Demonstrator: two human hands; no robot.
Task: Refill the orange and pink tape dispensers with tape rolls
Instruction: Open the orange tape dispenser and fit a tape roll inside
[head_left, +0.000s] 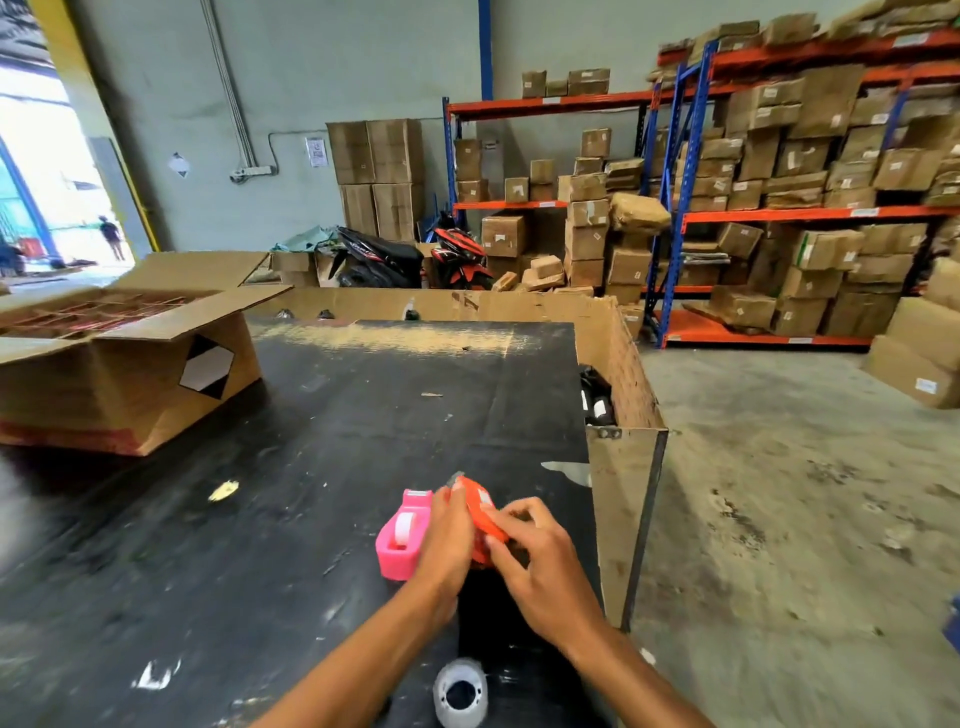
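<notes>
Orange dispenser (483, 512) is gripped by left hand (448, 535) and right hand (540, 561) above black counter (311, 467). Pink dispenser (402, 538), roll loaded, stands just left. Clear tape roll (461, 693) lies near counter edge.

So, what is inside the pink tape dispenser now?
A white tape roll sits in the open well of the pink tape dispenser. Its lower half is hidden by the dispenser wall, and the left hand covers the right side.
</notes>
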